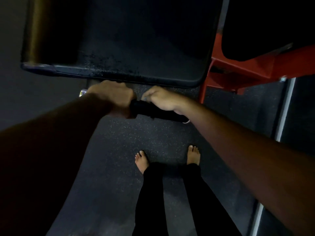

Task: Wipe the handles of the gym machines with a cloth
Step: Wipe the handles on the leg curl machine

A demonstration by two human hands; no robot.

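- The room is dark, and most of the picture is in shadow.
- The floor (pixel 119 142) is dark rubber with tiny light specks. It fills the middle and lower part of the frame.
- A big black pad (pixel 136 40) fills the upper middle of the frame. Its rounded front edge looks scuffed and speckled.
- A red frame (pixel 238 68) stands at the upper right, just beside the pad.
- A second black pad (pixel 264 23) sits in the upper right corner, above the red frame.
- A silver bar (pixel 284 108) runs down the right side of the frame.
- The handle (pixel 158 113) is a black bar in the middle of the frame, just below the big pad's front edge. A bit of shiny metal shows at each end.
- The left hand (pixel 112 97) is wrapped round the left end of the handle in a tight grip.
- The right hand (pixel 162 99) rests on top of the handle with curled fingers. Something small and grey-blue shows at its fingertips. It is too dim to tell if that is the cloth, or if this grip holds anything.
- Two bare feet (pixel 141 160) stand on the floor in the lower middle, with black trousers (pixel 170 201) above them.
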